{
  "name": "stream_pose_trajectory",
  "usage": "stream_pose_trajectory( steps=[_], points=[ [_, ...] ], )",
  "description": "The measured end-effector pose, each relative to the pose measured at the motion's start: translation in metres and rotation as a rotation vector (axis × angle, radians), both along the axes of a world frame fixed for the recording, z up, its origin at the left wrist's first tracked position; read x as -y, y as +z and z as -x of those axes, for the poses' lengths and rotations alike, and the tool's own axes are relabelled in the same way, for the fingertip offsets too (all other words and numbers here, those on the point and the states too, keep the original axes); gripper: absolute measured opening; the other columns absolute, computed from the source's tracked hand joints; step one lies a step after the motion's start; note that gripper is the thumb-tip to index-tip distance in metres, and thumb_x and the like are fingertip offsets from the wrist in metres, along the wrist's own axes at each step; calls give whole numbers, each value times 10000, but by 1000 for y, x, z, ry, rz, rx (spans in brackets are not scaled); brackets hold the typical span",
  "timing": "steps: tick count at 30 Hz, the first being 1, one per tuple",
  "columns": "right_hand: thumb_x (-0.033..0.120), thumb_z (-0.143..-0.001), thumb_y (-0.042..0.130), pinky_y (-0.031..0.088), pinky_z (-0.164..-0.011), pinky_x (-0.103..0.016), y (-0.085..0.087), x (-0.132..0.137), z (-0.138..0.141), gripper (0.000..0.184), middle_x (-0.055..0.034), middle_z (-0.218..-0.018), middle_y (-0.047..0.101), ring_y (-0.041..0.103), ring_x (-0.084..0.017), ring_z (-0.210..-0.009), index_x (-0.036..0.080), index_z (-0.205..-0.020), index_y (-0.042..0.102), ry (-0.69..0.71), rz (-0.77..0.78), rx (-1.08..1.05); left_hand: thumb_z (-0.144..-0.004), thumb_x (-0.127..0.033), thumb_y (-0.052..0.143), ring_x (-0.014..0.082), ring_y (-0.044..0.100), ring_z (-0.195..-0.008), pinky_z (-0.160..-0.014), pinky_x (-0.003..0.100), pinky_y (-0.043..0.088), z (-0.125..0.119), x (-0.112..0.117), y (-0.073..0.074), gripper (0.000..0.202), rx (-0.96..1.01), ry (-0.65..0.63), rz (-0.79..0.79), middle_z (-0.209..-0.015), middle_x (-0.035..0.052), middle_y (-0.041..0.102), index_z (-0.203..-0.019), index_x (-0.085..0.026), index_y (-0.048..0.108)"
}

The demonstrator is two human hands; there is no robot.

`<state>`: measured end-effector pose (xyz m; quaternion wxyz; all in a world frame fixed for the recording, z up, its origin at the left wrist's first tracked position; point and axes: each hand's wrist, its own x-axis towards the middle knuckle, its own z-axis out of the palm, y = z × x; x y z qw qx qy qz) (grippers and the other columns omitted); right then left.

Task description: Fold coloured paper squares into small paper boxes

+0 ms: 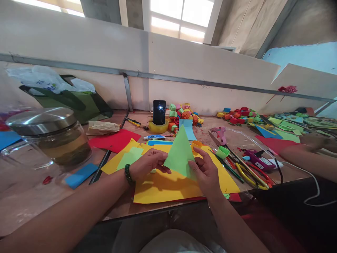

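Note:
Between both hands I hold a light green sheet of paper (pixel 180 154), folded into a triangle with its tip pointing up and away. My left hand (pixel 152 161), with a dark beaded bracelet on the wrist, pinches its lower left corner. At the lower right corner, my right hand (pixel 206 172) grips it with the thumb on top. A yellow sheet (pixel 163 191) lies under the hands. Just beyond my right fingers are a small orange paper piece (pixel 196 145) and a green paper box (pixel 222 152).
A glass jar of tea (pixel 63 147) stands at left near a green bag (pixel 76 103). A phone (pixel 159 112) leans upright on a tape roll (pixel 158 127). Paper cubes (pixel 181 114) are heaped behind. Right lie pliers (pixel 247 175), glue guns (pixel 219 133) and another person's arm (pixel 308 158).

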<state>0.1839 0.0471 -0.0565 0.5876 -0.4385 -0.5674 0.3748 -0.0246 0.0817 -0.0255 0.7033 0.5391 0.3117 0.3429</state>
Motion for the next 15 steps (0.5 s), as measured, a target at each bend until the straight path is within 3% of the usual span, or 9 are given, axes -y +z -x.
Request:
stream_pose_trajectory(
  steps=[10,15],
  points=[
    [423,-784,634,358,-454,-190,3,1,0,486,74,-574,473,436,-78,-485,172,-1180,505,11,34,-44,-655,-359,722,154,669,-574,-565,210,479,1,0,2,248,-60,-60,-14,-590,52,683,-635,-117,674],
    [414,-851,566,437,-494,-215,-1,2,-2,427,29,-657,551,527,-106,-550,186,-1206,506,-32,-50,93,-685,-400,725,129,640,-545,-561,202,465,1,1,3,300,-175,-58,-72,-585,56,702,-578,-134,633]
  ],
)
